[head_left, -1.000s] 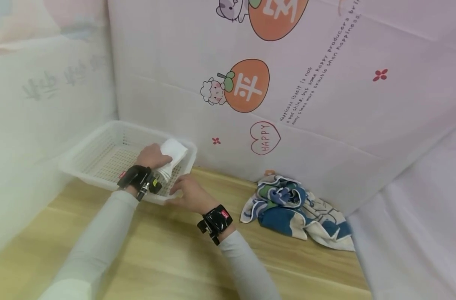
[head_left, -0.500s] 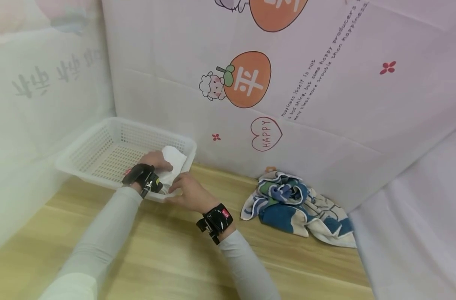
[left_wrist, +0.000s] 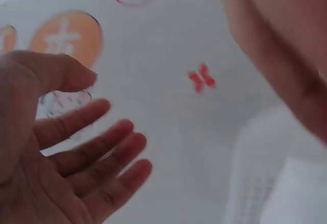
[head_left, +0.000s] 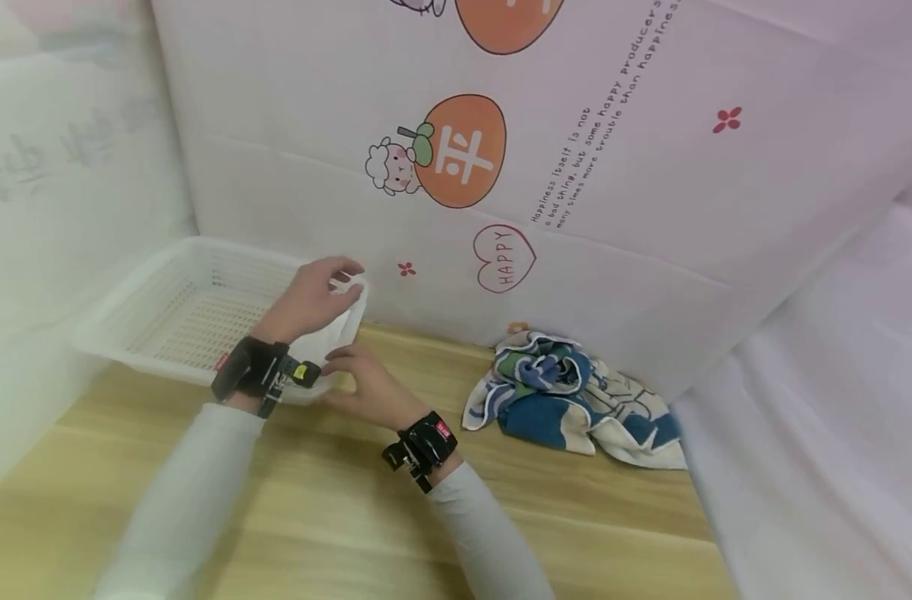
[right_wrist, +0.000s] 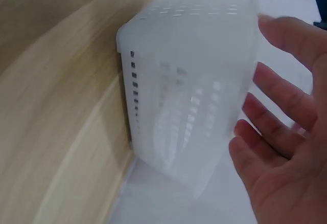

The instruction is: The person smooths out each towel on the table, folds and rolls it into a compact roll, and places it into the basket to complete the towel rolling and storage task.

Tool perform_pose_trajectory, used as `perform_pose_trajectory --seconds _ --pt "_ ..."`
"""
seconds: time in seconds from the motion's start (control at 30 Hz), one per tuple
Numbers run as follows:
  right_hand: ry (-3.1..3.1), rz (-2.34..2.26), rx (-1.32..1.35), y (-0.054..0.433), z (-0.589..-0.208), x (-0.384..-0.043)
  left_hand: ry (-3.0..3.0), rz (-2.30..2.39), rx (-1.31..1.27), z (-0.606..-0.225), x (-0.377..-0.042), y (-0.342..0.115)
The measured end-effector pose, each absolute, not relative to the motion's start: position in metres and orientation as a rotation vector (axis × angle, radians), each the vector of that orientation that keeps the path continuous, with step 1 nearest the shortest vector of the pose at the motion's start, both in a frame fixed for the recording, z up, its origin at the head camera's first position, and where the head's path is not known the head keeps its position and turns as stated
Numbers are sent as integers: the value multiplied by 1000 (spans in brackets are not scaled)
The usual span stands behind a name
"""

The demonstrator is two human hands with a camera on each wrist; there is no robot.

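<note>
A white plastic basket (head_left: 174,308) with slotted walls stands at the back left of the wooden surface. Inside its right end lies a flat white piece (head_left: 328,337), like paper or folded cloth, partly behind my left arm. My left hand (head_left: 309,292) hovers above that end; the left wrist view shows its fingers spread and nothing in them. At the basket's front right corner is my right hand (head_left: 377,387). In the right wrist view its thumb and loosely bent fingertips (right_wrist: 248,101) lie right along the rim, all of them visible outside the wall.
A crumpled blue, green and cream towel (head_left: 546,408) lies to the right on the wood-grain surface (head_left: 366,517). Behind it rises a white printed cloth wall (head_left: 613,275), and more cloth closes off the left and right sides.
My left hand has come off the white piece, rising up and toward the back with its fingers opening. The right hand stays at the basket corner. The head view has shifted slightly.
</note>
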State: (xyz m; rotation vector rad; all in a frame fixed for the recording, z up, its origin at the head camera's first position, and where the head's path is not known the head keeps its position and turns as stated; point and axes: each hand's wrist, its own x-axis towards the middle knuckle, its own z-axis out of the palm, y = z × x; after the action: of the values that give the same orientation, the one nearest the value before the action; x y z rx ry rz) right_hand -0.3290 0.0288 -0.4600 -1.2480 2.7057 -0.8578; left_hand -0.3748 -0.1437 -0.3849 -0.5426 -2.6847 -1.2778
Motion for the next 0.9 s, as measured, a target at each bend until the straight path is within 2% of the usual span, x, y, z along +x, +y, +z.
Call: perform_pose_trajectory --seconds 0.13,0.3,0.47,0.6,0.73,0.9 --pt "2751 -966 -1150 63 -468 -323 -2460 -1346 -691 -392 -353 -114" --pt "2844 -1074 -962 126 -478 -316 -2355 -1441 -772 -428 -326 -82" --pt "3077 -1045 -739 201 -500 -313 -2471 -1536 -714 -466 -304 -71" --pt "3238 -927 -451 247 -517 -310 -2571 -1539 -677 -487 -292 -72" --pt "3234 -837 -272 271 -526 -307 -2608 -1581 -691 -502 -285 -68" --pt "3286 -592 -215 271 -529 -308 -2625 -1631 -731 -518 -277 -55"
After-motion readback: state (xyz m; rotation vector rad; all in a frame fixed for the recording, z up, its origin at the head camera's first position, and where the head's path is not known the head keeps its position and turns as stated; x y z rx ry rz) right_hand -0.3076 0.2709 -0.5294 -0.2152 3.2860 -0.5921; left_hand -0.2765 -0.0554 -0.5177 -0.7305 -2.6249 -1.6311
